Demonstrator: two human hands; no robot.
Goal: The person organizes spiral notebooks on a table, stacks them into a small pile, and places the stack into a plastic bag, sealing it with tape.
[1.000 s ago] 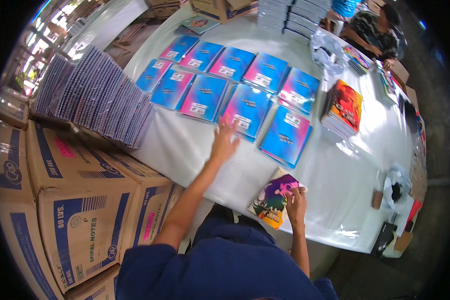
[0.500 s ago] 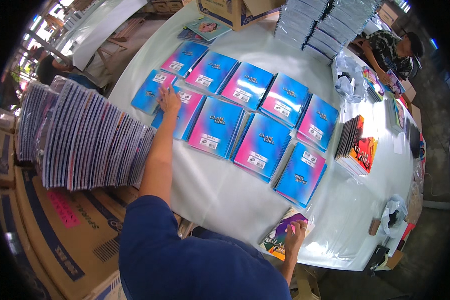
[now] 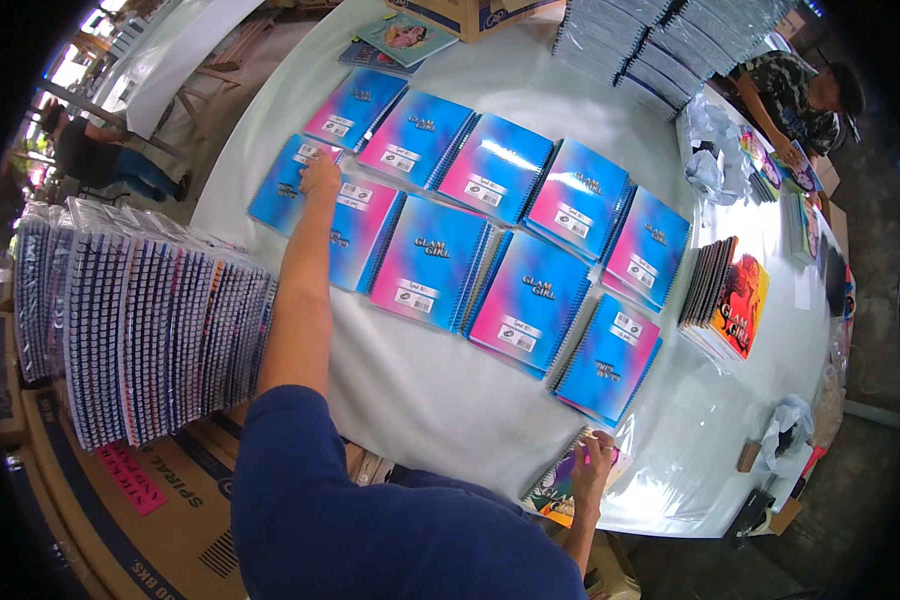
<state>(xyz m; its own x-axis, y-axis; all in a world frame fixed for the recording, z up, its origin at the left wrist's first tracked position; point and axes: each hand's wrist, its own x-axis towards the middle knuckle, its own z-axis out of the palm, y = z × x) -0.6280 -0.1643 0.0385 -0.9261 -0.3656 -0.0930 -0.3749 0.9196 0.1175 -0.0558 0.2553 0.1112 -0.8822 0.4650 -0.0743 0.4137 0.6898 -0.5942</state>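
Ten blue-and-pink spiral-notebook covers (image 3: 430,262) are exposed in two rows on the table (image 3: 410,395), presumably for easy reach, the near-left one touched by the left hand (image 3: 321,176), a multicoloured notebook (image 3: 553,487) by the right hand (image 3: 592,468), neither grip discernible.

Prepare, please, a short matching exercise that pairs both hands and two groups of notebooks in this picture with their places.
Column one
1. Left hand
2. Right hand
3. Orange-covered notebook stack
4. Clear-wrapped spiral notebooks

Column two
A. On a cardboard box
B. At the leftmost blue-and-pink notebook
C. Just past the right end of the blue-and-pink rows
D. At a multicoloured notebook by the table's near edge

Pairs: 1-B, 2-D, 3-C, 4-A
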